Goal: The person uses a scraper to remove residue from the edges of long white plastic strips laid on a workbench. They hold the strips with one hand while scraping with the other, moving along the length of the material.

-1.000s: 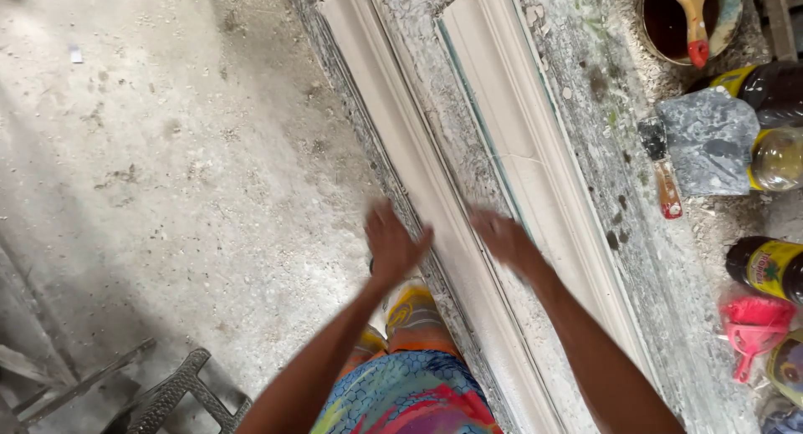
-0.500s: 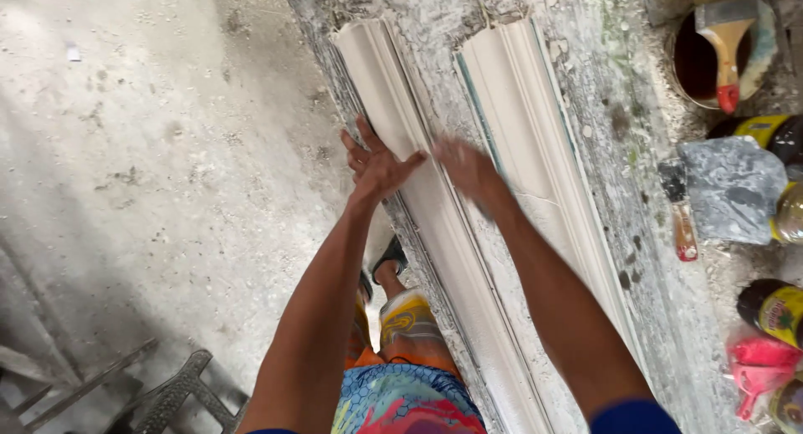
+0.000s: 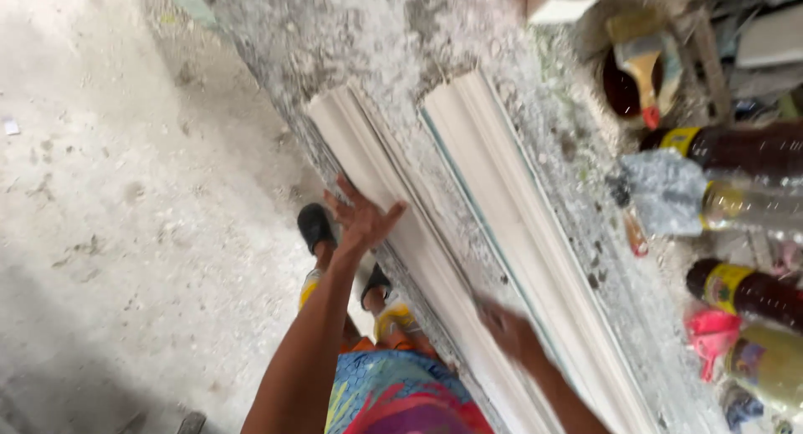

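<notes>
Smoothing step, I judge: left hand (image 3: 361,219), fingers spread, presses the near moulding strip (image 3: 393,208); right hand (image 3: 510,329), blurred, posture unclear, lies lower on it.

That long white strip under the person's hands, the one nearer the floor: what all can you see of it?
The near white moulding is a long, narrow strip with stepped ridges, plaster-like and matte. It lies flat along the edge of the speckled, dusty bench, beside a second moulding. The left hand presses on it with spread fingers; the blurred right hand rests lower down.
</notes>
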